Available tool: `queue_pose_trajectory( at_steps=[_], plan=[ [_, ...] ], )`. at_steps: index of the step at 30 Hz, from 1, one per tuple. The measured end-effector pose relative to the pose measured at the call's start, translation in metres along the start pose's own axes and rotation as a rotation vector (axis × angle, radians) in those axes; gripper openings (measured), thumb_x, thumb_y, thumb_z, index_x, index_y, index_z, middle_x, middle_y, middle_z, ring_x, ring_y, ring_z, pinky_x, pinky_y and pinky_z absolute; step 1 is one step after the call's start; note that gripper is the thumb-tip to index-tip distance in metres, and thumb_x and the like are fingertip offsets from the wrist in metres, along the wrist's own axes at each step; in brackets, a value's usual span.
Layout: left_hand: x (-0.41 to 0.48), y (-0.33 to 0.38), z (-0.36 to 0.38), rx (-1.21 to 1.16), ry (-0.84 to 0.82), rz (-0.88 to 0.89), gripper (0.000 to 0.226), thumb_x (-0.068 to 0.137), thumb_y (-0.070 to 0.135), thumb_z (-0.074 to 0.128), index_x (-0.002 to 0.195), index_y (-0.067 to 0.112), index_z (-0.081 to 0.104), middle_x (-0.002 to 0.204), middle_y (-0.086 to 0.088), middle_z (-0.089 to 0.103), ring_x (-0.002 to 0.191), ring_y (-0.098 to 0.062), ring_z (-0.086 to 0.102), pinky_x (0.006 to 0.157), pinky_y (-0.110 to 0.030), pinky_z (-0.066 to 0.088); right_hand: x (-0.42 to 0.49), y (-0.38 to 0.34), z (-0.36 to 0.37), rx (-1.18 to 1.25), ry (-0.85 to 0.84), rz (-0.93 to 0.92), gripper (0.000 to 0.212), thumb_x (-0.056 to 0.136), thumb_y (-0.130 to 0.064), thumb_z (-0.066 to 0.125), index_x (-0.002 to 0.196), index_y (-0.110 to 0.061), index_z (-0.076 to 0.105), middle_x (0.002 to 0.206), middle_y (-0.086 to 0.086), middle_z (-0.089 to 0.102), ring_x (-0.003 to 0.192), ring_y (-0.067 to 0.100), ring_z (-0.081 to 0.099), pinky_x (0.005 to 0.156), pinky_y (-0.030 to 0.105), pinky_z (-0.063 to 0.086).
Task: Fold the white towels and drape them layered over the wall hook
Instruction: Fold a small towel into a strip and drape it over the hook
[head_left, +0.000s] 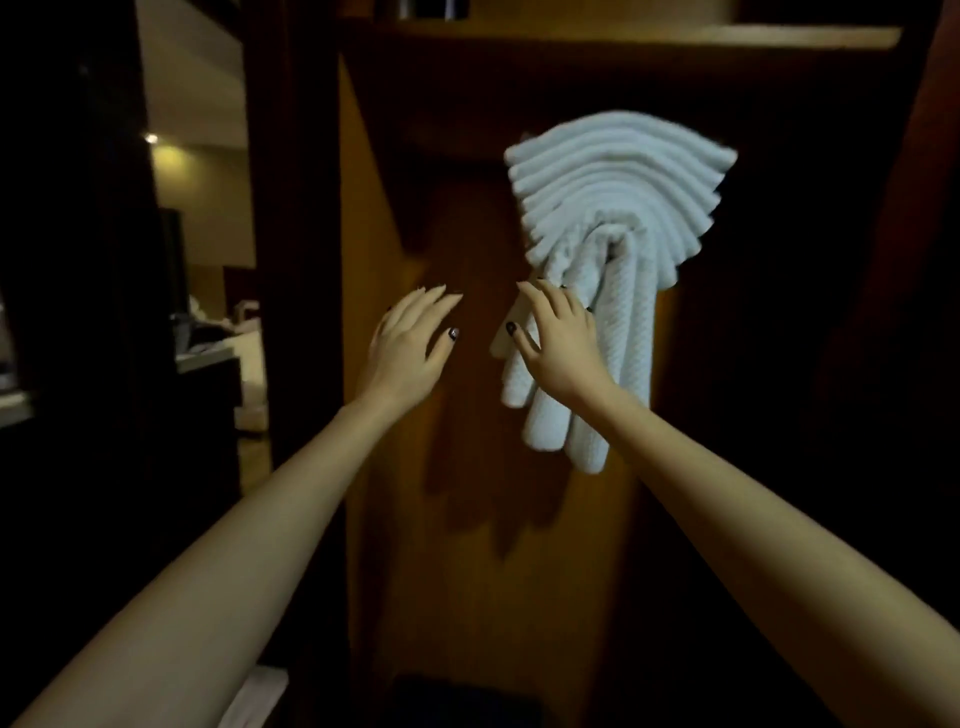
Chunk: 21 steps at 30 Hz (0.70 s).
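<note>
**Head view.** The folded white terry towels (618, 176) hang high on the right of the brown wooden wall panel (467, 519), draped in an arched fan of stepped layers. The wall hook is hidden under the cloth. From beneath the fan, white waffle-weave tails (623, 332) drop down the panel.

**Hands.** The left hand (410, 343) hovers with fingers straight and spread. It holds nothing and sits just left of the tails, apart from them. The right hand (561, 343) is relaxed and flat-fingered in front of the tails' left edge and grips nothing. We cannot tell whether its fingertips touch the cloth or only pass before it.

**Progress, as we judge it.** Folding and draping look done, and the layers sit evenly over one another. What is left seems no more than a last smoothing of the tails. Neither hand carries a loose towel.

**Counts.**
- Two hands.
- One hung bundle.
- Roughly eight or nine ridged layers in the fan. Dim light and blur stop us saying how many separate towels they make.
- Three or four tail ends at the bottom.
- One wooden shelf (675, 36) above.
- One lit lamp (150, 138) in the far room on the left.
</note>
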<state>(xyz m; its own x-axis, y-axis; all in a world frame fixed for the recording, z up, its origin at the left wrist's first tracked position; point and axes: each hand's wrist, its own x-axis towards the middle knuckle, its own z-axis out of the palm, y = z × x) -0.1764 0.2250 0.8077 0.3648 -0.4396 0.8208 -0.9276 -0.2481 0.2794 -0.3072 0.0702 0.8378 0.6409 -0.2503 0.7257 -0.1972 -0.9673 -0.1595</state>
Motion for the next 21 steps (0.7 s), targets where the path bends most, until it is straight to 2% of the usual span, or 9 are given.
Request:
queue_pose_trajectory(
  at_steps=[6, 10, 15, 21],
  plan=[
    [-0.167, -0.042, -0.045, 0.165, -0.177, -0.185, 0.045, 0.102, 0.027, 0.045, 0.147, 0.023, 0.040, 0.156, 0.002, 0.033, 0.147, -0.019, 0.019, 0.120, -0.045, 0.016, -0.108, -0.077, 0.077, 0.118, -0.255, -0.035, 0.054, 0.103, -0.038, 0.038, 0.153, -0.024, 0.024, 0.161, 0.006, 0.021, 0.150, 0.030, 0.009, 0.120, 0.054, 0.012],
    [-0.270, -0.076, -0.083, 0.237, -0.234, -0.331, 0.046, 0.101, 0.024, 0.047, 0.147, 0.022, 0.040, 0.156, 0.000, 0.033, 0.147, -0.020, 0.021, 0.120, -0.043, 0.015, -0.162, -0.136, 0.131, 0.175, -0.449, -0.093, 0.054, 0.104, -0.038, 0.037, 0.154, -0.024, 0.021, 0.162, 0.007, 0.016, 0.150, 0.030, 0.005, 0.121, 0.055, 0.010],
    [-0.391, -0.108, -0.132, 0.374, -0.368, -0.520, 0.050, 0.100, 0.026, 0.048, 0.149, 0.021, 0.037, 0.156, 0.000, 0.032, 0.146, -0.020, 0.021, 0.120, -0.042, 0.016, -0.232, -0.227, 0.197, 0.224, -0.635, -0.169, 0.054, 0.103, -0.033, 0.041, 0.153, -0.022, 0.024, 0.160, 0.010, 0.021, 0.148, 0.032, 0.013, 0.119, 0.053, 0.015],
    [-0.535, -0.143, -0.202, 0.447, -0.395, -0.790, 0.049, 0.099, 0.024, 0.048, 0.147, 0.019, 0.039, 0.154, 0.000, 0.036, 0.144, -0.021, 0.026, 0.118, -0.041, 0.019, -0.310, -0.340, 0.276, 0.267, -0.888, -0.308, 0.056, 0.104, -0.035, 0.039, 0.155, -0.019, 0.020, 0.161, 0.012, 0.017, 0.147, 0.033, 0.013, 0.117, 0.052, 0.015]
  ],
)
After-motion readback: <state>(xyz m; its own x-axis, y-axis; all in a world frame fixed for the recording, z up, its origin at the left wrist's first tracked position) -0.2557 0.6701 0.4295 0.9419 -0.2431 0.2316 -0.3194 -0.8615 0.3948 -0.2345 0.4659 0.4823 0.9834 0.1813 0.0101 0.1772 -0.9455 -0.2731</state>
